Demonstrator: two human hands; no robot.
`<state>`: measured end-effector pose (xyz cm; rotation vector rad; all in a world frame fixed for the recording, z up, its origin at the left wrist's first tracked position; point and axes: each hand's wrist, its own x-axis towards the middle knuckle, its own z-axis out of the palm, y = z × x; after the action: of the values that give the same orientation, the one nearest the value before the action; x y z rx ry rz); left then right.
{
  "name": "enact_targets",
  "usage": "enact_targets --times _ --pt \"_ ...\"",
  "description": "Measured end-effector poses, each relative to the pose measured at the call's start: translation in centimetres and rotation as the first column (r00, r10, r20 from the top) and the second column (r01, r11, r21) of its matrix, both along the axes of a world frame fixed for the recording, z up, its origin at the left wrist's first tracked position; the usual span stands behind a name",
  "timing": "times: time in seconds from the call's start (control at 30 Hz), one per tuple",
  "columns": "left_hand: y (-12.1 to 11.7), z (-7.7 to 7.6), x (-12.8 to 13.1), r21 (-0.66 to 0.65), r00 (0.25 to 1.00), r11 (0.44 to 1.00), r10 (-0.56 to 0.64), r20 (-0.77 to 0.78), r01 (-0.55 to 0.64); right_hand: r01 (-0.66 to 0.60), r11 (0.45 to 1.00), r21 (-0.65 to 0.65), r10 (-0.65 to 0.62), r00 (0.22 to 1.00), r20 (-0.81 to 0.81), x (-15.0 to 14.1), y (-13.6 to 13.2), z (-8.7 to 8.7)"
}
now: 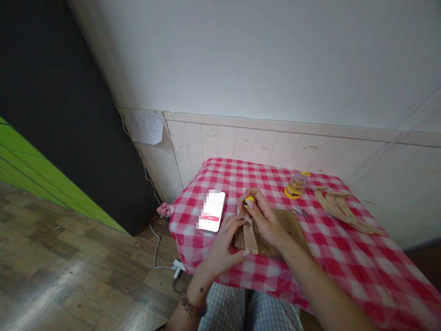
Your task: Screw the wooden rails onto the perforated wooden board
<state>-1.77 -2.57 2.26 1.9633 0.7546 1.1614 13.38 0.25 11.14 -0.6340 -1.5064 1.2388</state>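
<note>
My right hand (265, 217) is closed round the stubby yellow and black handle of a screwdriver (249, 200), which points down. Under its tip lies a narrow light-wood piece (250, 238) at the left end of a brown board (291, 225) with several small dark holes. My left hand (223, 243) grips the wood piece, fingers at its far end and thumb at its near edge. Both hands nearly meet at the tool; its tip is mostly hidden by fingers. Small metal screws (302, 213) lie just beyond the board.
A phone (214, 212) with a lit screen lies left of my hands. Behind the board stands a clear screwdriver-bit case (296, 185) with a yellow base. Curved wooden parts (339, 209) lie at right on the checked tablecloth (237, 172). A white cable (158, 248) hangs near the left edge.
</note>
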Motion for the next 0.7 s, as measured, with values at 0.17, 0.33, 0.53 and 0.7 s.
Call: enact_targets --times 0.17,0.33,0.53,0.7 --pt "-0.1 0.0 0.0 -0.002 1.000 1.000 0.000 -0.004 0.000 -0.042 0.999 -0.029 0.042 0.999 -0.001 0.3 0.0 -0.2" --pt "-0.1 -0.1 0.0 -0.004 1.000 1.000 0.003 -0.005 -0.003 0.021 1.000 0.002 -0.021 0.998 0.065 1.2 -0.1 -0.3" --pt "0.0 -0.2 0.1 0.011 1.000 1.000 -0.018 0.012 0.018 0.052 0.998 0.036 -0.054 0.996 0.067 0.9 -0.8 0.3" --pt "-0.1 -0.4 0.0 -0.015 1.000 1.000 0.000 0.001 0.000 0.033 0.999 -0.008 -0.033 0.999 0.010 0.1 -0.4 0.0"
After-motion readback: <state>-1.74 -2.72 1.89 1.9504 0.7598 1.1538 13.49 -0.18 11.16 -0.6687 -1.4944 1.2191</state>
